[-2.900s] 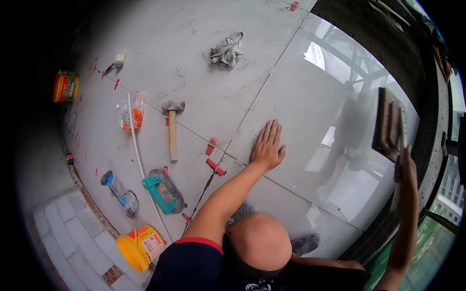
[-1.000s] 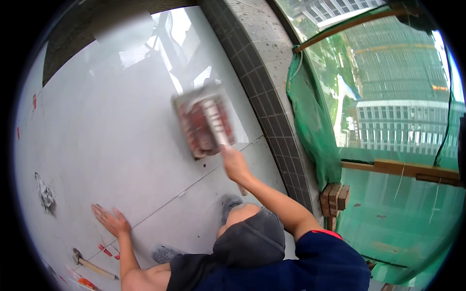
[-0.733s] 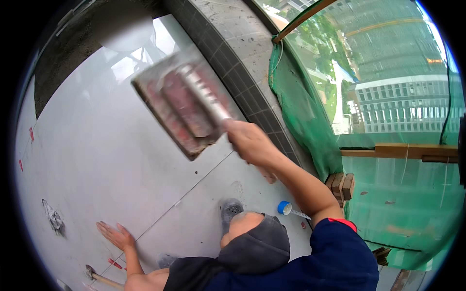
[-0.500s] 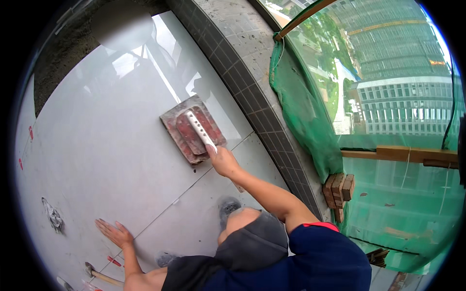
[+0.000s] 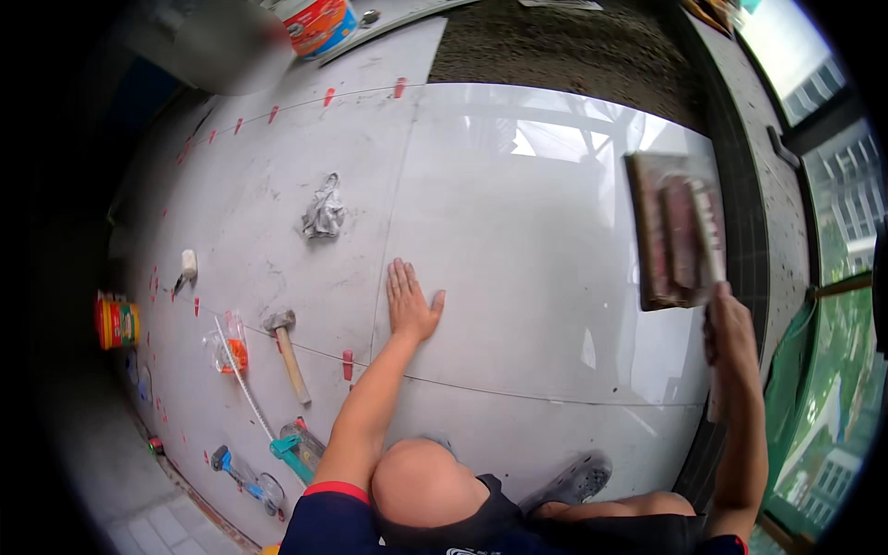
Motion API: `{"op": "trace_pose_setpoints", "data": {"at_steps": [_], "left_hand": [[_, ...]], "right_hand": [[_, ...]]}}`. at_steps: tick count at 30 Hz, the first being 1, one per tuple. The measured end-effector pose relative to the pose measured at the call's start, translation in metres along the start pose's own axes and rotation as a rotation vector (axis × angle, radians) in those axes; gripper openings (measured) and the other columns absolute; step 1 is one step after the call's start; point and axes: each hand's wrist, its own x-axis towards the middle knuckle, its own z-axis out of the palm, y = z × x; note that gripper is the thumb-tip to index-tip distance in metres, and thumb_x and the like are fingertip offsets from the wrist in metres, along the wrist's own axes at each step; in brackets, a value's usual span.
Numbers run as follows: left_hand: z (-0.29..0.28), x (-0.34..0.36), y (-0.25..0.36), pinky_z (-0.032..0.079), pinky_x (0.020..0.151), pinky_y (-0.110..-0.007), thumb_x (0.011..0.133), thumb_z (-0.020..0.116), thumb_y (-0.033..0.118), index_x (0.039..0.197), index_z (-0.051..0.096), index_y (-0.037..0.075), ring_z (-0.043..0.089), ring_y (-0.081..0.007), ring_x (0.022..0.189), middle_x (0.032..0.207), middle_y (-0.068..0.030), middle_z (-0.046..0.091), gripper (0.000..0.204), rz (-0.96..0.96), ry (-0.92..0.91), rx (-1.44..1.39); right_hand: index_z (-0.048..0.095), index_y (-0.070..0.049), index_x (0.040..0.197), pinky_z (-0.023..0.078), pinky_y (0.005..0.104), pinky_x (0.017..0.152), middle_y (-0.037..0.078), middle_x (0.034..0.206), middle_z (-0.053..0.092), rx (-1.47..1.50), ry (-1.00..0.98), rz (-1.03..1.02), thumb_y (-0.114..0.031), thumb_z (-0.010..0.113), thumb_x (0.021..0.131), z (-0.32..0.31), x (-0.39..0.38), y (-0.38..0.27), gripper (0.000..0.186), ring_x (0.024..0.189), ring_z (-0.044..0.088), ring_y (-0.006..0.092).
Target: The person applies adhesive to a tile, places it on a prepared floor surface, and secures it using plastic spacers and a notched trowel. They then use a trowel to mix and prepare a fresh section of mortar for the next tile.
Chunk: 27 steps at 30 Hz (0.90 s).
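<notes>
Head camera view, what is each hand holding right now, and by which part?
The right hand holds a flat rectangular float by its handle's near end, raised above the floor. The left hand holds nothing; it lies flat on the glossy tile.

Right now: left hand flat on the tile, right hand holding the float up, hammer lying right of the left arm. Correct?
Not quite. The head view shows the hammer lying left of the left arm, not right. The rest holds: left hand flat on the tile, right hand holding the float up.
</notes>
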Motion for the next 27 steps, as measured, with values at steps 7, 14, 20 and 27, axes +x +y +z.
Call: {"op": "trace_pose_setpoints", "data": {"at_steps": [7, 14, 20, 27], "left_hand": [[-0.004, 0.047, 0.026, 0.005, 0.119, -0.045, 0.091, 0.045, 0.053, 0.146, 0.014, -0.014, 0.005, -0.0386, 0.146, 0.156, -0.0292, 0.008, 0.091, -0.163, 0.031, -0.028], [0.001, 0.061, 0.033, 0.007, 0.119, -0.046, 0.091, 0.048, 0.051, 0.145, 0.015, -0.014, 0.008, -0.0399, 0.146, 0.155, -0.0294, 0.010, 0.091, -0.170, 0.067, -0.092], [-0.016, 0.050, 0.007, 0.010, 0.118, -0.047, 0.089, 0.050, 0.051, 0.145, 0.017, -0.014, 0.012, -0.0401, 0.145, 0.155, -0.0294, 0.012, 0.091, -0.198, 0.031, -0.056], [-0.007, 0.070, 0.025, 0.011, 0.118, -0.047, 0.088, 0.052, 0.051, 0.145, 0.015, -0.014, 0.011, -0.0395, 0.145, 0.155, -0.0288, 0.011, 0.093, -0.172, 0.031, -0.139]], "right_hand": [[0.048, -0.008, 0.083, 0.033, 0.0275, 0.036, 0.003, 0.054, 0.041, 0.245, 0.177, -0.446, -0.042, 0.034, 0.102, 0.020, 0.010, 0.078, 0.041, 0.039, 0.040, 0.0121], [0.047, -0.006, 0.073, 0.038, 0.0316, 0.040, 0.003, 0.057, 0.046, -0.287, -0.325, 0.067, -0.057, 0.042, 0.097, 0.113, 0.129, -0.057, 0.056, 0.043, 0.044, 0.0135], [0.043, -0.010, 0.070, 0.029, 0.0235, 0.034, -0.002, 0.050, 0.039, 0.089, -0.004, -0.510, -0.058, 0.036, 0.099, 0.111, 0.089, -0.140, 0.057, 0.037, 0.036, 0.0071], [0.051, -0.004, 0.069, 0.040, 0.0360, 0.041, 0.007, 0.052, 0.047, -0.385, -0.313, -0.054, -0.061, 0.039, 0.096, 0.225, 0.212, -0.089, 0.065, 0.045, 0.050, 0.0196]]}}
